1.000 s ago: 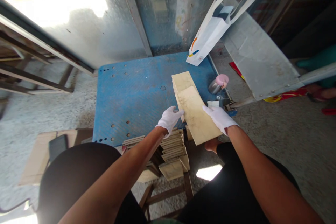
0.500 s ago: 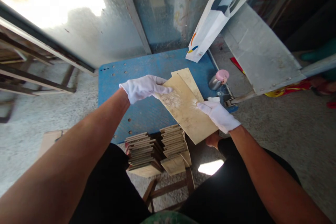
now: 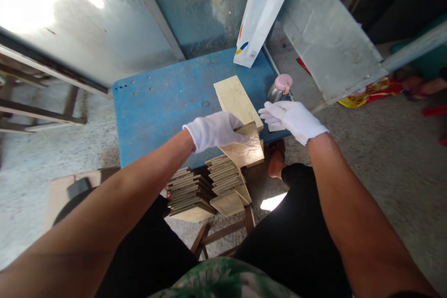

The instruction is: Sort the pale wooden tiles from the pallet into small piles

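Observation:
My left hand (image 3: 215,129), in a white glove, grips a thin plywood board (image 3: 252,146) by its upper side. This board is tilted, and light shines off its face. Beyond it another pale board (image 3: 238,98) lies on the blue table (image 3: 160,107), reaching toward the near edge. My right hand (image 3: 295,120), also gloved, is off the boards with its fingers stretched out. It hovers over a small white paper (image 3: 275,126), close to a steel cup with a pink lid (image 3: 282,83). Below the held board stand two stacks of boards (image 3: 191,193) (image 3: 226,179).
A white paper bag (image 3: 256,23) stands at the table's back right. Right of the table is a metal panel (image 3: 331,37). A wooden stool frame (image 3: 223,235) supports the stacks between my legs. Cardboard (image 3: 57,195) lies at left. Another person's foot (image 3: 421,88) shows far right.
My right hand has let go of the board and opened. My left hand has brought the board nearer and turned it to a steeper tilt. The whole view has shifted slightly.

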The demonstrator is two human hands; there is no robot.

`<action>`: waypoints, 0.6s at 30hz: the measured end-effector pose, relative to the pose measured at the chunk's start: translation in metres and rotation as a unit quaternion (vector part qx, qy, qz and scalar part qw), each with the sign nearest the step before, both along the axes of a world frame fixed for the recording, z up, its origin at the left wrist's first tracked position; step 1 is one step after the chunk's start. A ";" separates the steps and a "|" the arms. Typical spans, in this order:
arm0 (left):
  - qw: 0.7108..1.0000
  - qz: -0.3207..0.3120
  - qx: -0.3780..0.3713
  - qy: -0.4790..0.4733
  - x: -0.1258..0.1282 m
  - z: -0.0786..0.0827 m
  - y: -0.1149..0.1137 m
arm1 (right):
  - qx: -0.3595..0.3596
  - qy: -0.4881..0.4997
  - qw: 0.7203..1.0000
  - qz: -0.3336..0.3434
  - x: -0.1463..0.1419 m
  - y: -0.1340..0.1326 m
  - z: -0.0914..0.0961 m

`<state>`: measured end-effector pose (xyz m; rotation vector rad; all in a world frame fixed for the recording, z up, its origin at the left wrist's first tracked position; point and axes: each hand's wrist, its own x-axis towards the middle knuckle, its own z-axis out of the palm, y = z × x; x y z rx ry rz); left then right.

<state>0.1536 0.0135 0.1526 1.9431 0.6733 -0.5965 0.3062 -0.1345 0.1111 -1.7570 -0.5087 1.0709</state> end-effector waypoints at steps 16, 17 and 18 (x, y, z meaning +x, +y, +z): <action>0.970 -0.177 0.135 0.092 0.048 -0.133 -0.099 | 0.058 0.012 0.998 -0.018 0.010 0.008 0.011; 0.971 -0.171 0.134 0.099 0.051 -0.138 -0.101 | 0.061 0.011 0.998 -0.016 0.010 0.009 0.011; 0.971 -0.168 0.134 0.104 0.053 -0.144 -0.103 | 0.063 0.008 0.998 -0.014 0.011 0.011 0.011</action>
